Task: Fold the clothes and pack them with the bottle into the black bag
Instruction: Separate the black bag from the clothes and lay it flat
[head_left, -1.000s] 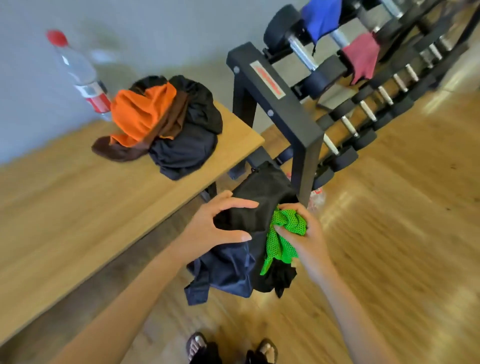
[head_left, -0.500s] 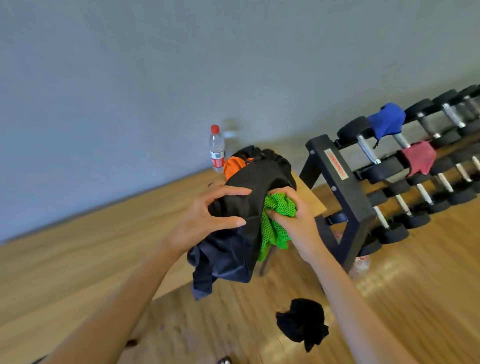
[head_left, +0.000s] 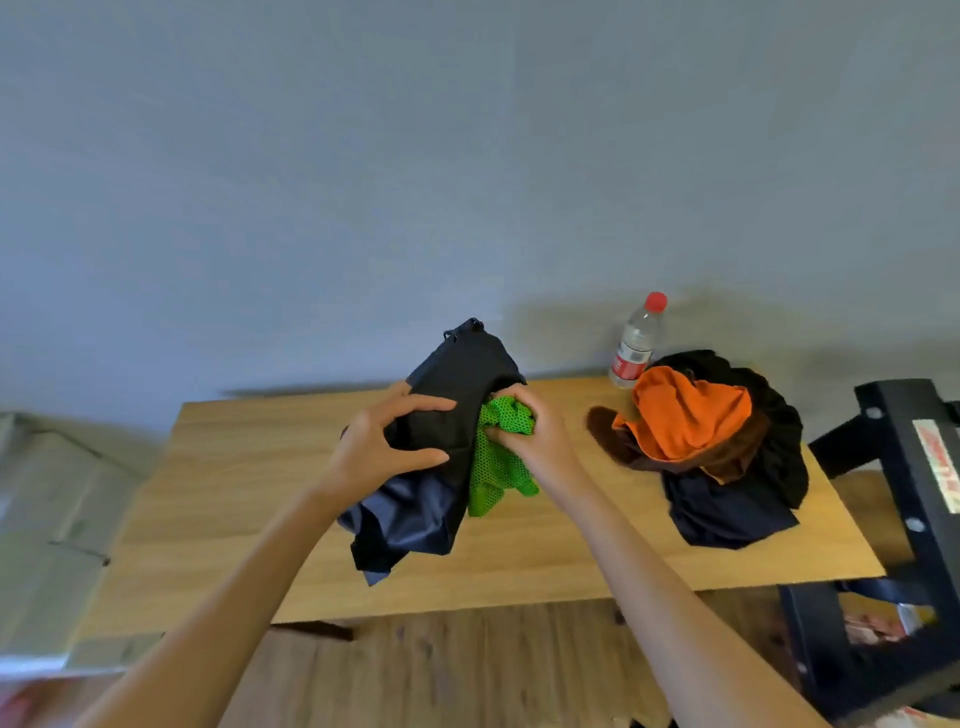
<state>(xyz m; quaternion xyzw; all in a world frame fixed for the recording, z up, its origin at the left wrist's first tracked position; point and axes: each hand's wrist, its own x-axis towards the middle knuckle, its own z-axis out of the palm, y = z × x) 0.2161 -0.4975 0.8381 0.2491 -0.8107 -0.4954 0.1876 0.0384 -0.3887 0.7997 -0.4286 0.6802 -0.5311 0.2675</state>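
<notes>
Here I see my left hand (head_left: 387, 447) gripping the black bag (head_left: 457, 395) above the wooden table (head_left: 249, 483), my right hand (head_left: 535, 431) pinching green mesh cloth (head_left: 498, 467) beside it. Far right stand the water bottle (head_left: 636, 343) and a clothes pile (head_left: 717, 447).

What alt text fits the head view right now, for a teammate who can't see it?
Above a wooden table, the left hand grips a black bag with dark clothing while the right hand pinches green mesh fabric. To the right lie an orange-topped clothes pile and an upright bottle.
</notes>
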